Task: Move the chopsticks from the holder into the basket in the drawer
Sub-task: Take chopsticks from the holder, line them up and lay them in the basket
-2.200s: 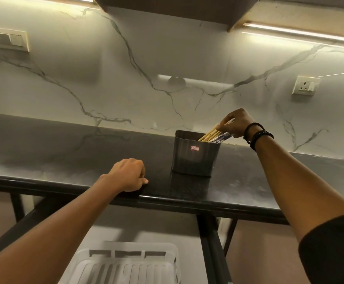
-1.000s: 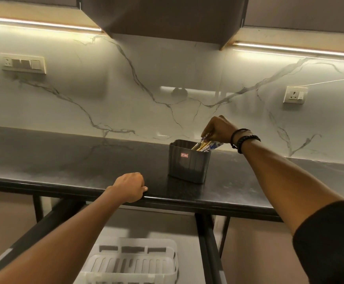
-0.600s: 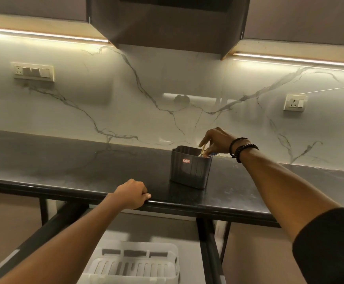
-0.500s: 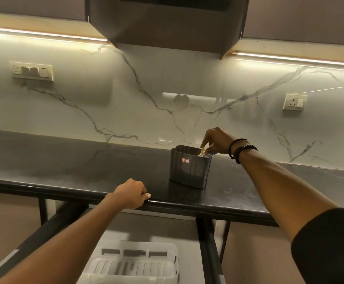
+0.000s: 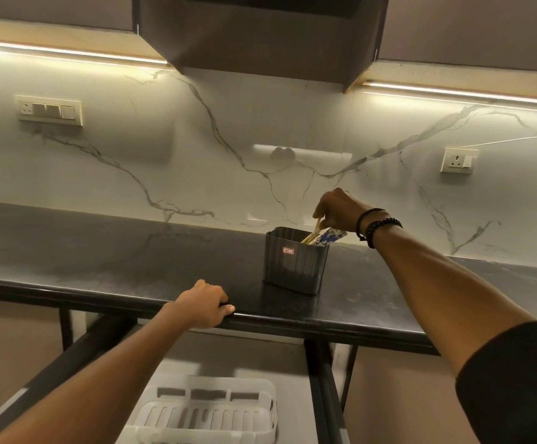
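In the head view, your right hand [image 5: 337, 208] reaches forward over the dark counter [image 5: 132, 251] and is above the far right corner of the grey holder [image 5: 296, 261]. Its fingers are curled downward and they pinch the upper ends of the chopsticks [image 5: 323, 235]. The chopsticks are inside the holder and lean toward 2 o'clock over its rim. Some are plain wood and some have a blue and white pattern; how many there are I cannot tell. Two dark bracelets [image 5: 377, 224] sit on your right wrist, and a black sleeve [image 5: 516, 379] covers the upper arm at 4 o'clock of the picture. The holder stands upright on the counter, near the front edge, and it has a small red label on the side that faces you. Your left hand [image 5: 204, 304] is at 8 o'clock from the holder and apart from it. It rests on the front edge of the counter as a loose fist, with the thumb lying along the edge, and I see nothing held in it. Under the counter, at 6 o'clock of the picture, the drawer [image 5: 323, 395] is pulled out, and the white slotted basket [image 5: 209, 408] lies on its floor with no chopsticks visible in it. Behind the counter is a marble wall with a switch plate [image 5: 49, 110] at 10 o'clock and a socket [image 5: 459, 160] at 2 o'clock. A dark cabinet [image 5: 260, 33] hangs at 12 o'clock, with light strips on both sides.
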